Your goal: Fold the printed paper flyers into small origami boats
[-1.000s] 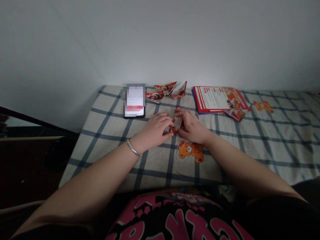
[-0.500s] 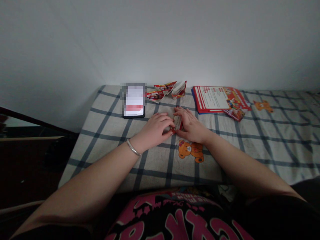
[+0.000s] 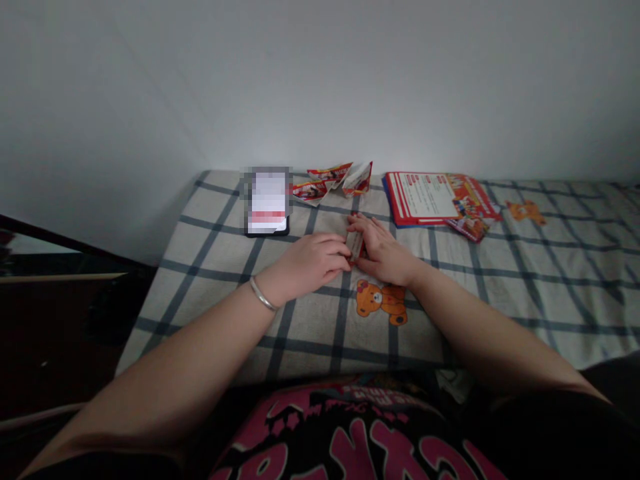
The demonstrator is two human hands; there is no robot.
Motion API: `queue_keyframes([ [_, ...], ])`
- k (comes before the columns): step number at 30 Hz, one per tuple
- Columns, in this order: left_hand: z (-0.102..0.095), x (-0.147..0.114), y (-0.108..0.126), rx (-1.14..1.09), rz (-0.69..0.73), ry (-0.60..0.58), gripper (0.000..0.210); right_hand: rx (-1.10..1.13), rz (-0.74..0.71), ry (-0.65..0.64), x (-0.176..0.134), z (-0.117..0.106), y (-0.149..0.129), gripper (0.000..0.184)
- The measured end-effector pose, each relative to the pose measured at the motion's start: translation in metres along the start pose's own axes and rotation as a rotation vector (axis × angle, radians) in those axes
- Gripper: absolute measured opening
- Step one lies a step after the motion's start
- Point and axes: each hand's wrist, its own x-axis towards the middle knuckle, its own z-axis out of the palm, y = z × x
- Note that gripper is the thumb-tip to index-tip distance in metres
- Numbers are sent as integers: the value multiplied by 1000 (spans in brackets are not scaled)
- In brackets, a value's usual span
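A small red and white folded paper piece (image 3: pixel 354 245) lies on the checked cloth between my hands, partly covered by fingers. My left hand (image 3: pixel 314 264), with a silver bangle at its wrist, presses its fingertips against the near left side of the paper. My right hand (image 3: pixel 384 253) lies over the right side, its fingers bent along the edge and its thumb at the near end. Both hands hold the paper down from opposite sides. Print on the paper is too small to read.
Beyond my hands stand several folded red and white paper pieces (image 3: pixel 311 192). A lit phone (image 3: pixel 269 203), blurred, lies to the left. At the right is a stack of red-bordered printed sheets (image 3: pixel 430 199), with a small printed packet (image 3: pixel 470 228) overlapping it. A white wall (image 3: pixel 320 80) rises behind.
My left hand has shifted slightly toward me, its fingers straighter and closer together against the paper. My right hand stays nearly in place, and the other things have not moved.
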Motion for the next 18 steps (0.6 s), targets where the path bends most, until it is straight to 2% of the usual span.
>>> queue_keyframes([
  [5,-7,1,8,8,-34,-53,17,3,3,16,-1,1,0,54],
  [11,-11,0,6,-8,-44,-79,22,25,1,1,-1,-2,-1,53],
  [18,-12,-3,2,-135,-77,-47,21,34,-3,-1,0,-2,1,51],
])
